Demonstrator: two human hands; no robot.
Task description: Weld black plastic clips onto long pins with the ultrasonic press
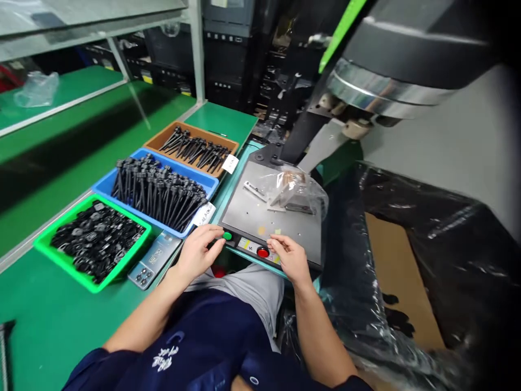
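Observation:
My left hand (200, 250) is at the front edge of a grey metal work plate (240, 209), its fingertips beside a green push button (227, 235). The thumb stands apart from the fingers, and nothing shows between them. Close to a red push button (263, 252) is my right hand (291, 259), with fingers loosely curled and a small gap to the thumb. Whether either hand touches its button I cannot tell. On the plate, a clear plastic cover (315, 190) surrounds the tip of a machine tool, next to a small metal bracket (254, 191).
Left of the plate stand a brown bin (163, 133) and a blue bin (106, 183) of black cable ties, and a green bin (43, 243) of small black parts. A phone (154, 259) lies beside them. A large machine arm (391, 60) overhangs the right; below is a plastic-lined box (401, 260).

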